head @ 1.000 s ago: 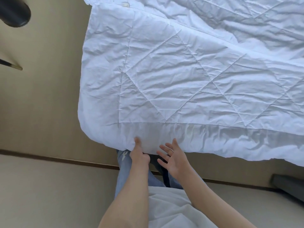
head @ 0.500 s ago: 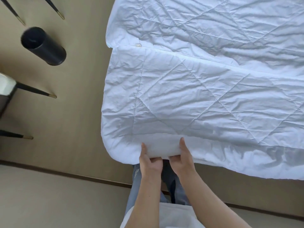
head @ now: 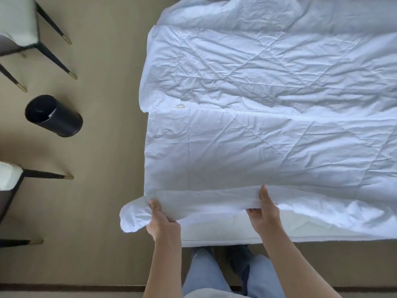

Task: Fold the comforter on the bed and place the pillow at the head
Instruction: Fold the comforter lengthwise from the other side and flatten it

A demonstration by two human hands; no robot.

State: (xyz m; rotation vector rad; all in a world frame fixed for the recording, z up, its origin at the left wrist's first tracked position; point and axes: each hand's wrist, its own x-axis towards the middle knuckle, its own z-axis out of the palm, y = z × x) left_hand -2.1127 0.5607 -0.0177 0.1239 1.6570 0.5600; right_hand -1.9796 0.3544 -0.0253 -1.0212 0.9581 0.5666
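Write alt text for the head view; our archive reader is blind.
Both hands, left hand and right hand, grip the near edge of a white quilted comforter lifted off the bed's white mattress. A black cylindrical bin stands on the beige floor beside it.

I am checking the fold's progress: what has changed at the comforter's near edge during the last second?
Both hands took hold of the comforter edge: the left hand and right hand, open and only touching it before, now grip it and have spread apart, lifting the edge off the mattress. The rest of the comforter stays spread on the bed.
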